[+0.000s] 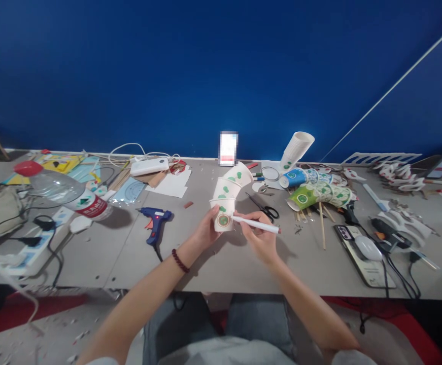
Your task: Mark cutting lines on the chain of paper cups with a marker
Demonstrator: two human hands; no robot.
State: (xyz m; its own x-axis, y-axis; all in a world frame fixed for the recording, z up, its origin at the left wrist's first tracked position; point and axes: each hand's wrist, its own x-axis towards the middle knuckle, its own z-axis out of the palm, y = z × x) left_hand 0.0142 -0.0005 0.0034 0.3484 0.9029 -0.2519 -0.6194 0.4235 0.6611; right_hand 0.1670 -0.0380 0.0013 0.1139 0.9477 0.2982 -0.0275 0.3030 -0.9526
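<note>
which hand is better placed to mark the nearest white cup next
Probably the right hand: it holds the white pen with one end at the nearest white cup, while the left hand is busy gripping that cup's side.

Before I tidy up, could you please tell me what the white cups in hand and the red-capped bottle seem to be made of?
White cups: probably paper, fairly matte, judging by thin rims and printed green patterns. Red-capped bottle: likely glossy plastic, being see-through with highlights.

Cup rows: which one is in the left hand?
The white row, gripped at its near end; the blue row and green row lie to its right, unheld.
</note>
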